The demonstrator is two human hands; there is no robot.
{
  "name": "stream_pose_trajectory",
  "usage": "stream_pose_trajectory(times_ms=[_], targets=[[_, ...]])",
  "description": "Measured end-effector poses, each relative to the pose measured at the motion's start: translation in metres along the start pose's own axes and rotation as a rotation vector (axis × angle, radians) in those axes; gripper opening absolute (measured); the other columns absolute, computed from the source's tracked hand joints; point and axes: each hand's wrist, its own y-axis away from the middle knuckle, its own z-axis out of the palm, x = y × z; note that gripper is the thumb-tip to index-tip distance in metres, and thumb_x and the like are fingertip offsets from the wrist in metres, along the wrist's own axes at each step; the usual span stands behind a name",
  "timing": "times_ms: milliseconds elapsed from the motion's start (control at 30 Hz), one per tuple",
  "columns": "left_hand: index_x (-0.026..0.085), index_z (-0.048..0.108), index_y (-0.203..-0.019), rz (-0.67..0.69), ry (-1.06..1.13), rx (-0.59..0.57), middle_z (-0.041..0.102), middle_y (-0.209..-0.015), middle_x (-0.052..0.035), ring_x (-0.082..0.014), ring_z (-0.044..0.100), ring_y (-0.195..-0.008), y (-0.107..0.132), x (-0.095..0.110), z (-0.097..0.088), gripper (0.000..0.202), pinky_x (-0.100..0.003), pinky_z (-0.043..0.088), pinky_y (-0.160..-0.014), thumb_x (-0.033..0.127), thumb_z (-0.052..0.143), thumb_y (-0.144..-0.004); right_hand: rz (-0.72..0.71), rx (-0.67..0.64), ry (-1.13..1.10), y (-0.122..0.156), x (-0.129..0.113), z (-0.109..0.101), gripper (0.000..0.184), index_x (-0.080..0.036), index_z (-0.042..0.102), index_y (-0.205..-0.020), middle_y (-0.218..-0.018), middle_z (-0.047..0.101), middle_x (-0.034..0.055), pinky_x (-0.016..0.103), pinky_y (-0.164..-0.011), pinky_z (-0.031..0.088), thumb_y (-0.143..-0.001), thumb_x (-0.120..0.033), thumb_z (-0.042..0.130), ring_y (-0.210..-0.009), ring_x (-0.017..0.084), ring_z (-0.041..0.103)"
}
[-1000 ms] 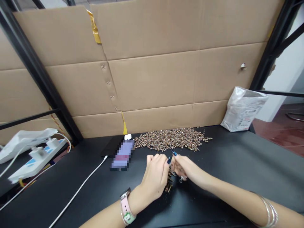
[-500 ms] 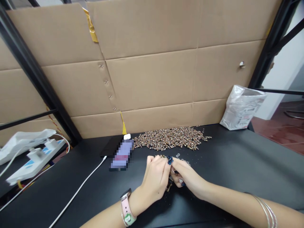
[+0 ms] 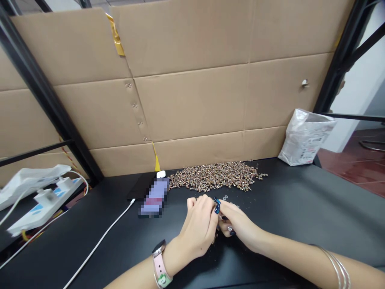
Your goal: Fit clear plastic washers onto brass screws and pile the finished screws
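My left hand [image 3: 197, 226] and my right hand [image 3: 237, 222] meet fingertip to fingertip over the black table [image 3: 300, 200], both pinched closed around something small that I cannot make out. A few small screws lie under the hands. Just beyond them spreads a wide pile of small coppery screws [image 3: 216, 176] along the cardboard wall. Loose washers [image 3: 225, 197] lie between the pile and my fingers. A pink watch sits on my left wrist, thin bangles on my right forearm.
A phone [image 3: 155, 196] lies left of the hands with a white cable [image 3: 99, 241] running toward the front left. A white power strip [image 3: 42, 200] sits at far left. A crumpled plastic bag [image 3: 305, 136] stands at the back right. Black rack posts frame both sides.
My right hand has drawn back slightly toward me and its fingertips have closed against the left hand's. The left hand has barely moved.
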Motion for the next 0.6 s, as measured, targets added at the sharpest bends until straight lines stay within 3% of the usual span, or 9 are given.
stream_pose_trajectory(times_ms=[133, 333, 433, 500, 600], targets=[[0.019, 0.039, -0.073, 0.012, 0.020, -0.035, 0.048, -0.074, 0.0007, -0.0155, 0.040, -0.072, -0.001, -0.001, -0.001, 0.033, -0.034, 0.027, -0.070, 0.021, 0.017, -0.097, -0.003, -0.008, 0.002, -0.001, 0.000, 0.000, 0.040, -0.021, 0.033, -0.071, -0.055, 0.031, -0.0086, 0.019, -0.042, 0.018, -0.079, -0.055, 0.051, -0.046, 0.005, 0.023], [0.019, 0.040, -0.080, 0.005, 0.036, 0.002, 0.048, -0.081, -0.0009, -0.0160, 0.040, -0.074, 0.000, 0.000, 0.000, 0.023, -0.034, 0.027, -0.072, 0.025, 0.023, -0.095, 0.019, -0.009, -0.003, 0.000, -0.001, 0.000, 0.036, -0.021, 0.034, -0.074, -0.055, 0.028, -0.0092, 0.019, -0.043, 0.016, -0.081, -0.053, 0.050, -0.045, 0.005, 0.020], [0.019, 0.039, -0.077, 0.006, 0.067, 0.003, 0.048, -0.079, -0.0006, -0.0154, 0.040, -0.072, 0.000, -0.001, 0.003, 0.029, -0.034, 0.027, -0.072, 0.021, 0.018, -0.096, -0.040, -0.040, 0.062, 0.001, 0.001, -0.001, 0.036, -0.021, 0.032, -0.074, -0.058, 0.029, -0.0084, 0.019, -0.043, 0.019, -0.085, -0.054, 0.043, -0.047, 0.006, 0.022], [0.019, 0.039, -0.075, -0.039, 0.100, 0.009, 0.048, -0.075, 0.0002, -0.0148, 0.041, -0.070, 0.000, -0.004, 0.005, 0.032, -0.033, 0.027, -0.071, 0.021, 0.015, -0.096, -0.147, -0.060, 0.191, 0.002, 0.000, -0.004, 0.033, -0.022, 0.031, -0.073, -0.060, 0.029, -0.0074, 0.021, -0.046, 0.025, -0.089, -0.050, 0.036, -0.050, 0.008, 0.026], [0.019, 0.039, -0.072, -0.127, 0.096, 0.015, 0.049, -0.070, 0.0011, -0.0144, 0.042, -0.067, -0.001, -0.010, 0.004, 0.035, -0.032, 0.026, -0.068, 0.023, 0.015, -0.097, -0.360, -0.037, 0.615, 0.002, -0.009, -0.014, 0.026, -0.021, 0.035, -0.074, -0.067, 0.037, -0.0038, 0.025, -0.058, 0.035, -0.093, -0.037, 0.032, -0.060, 0.012, 0.035]])
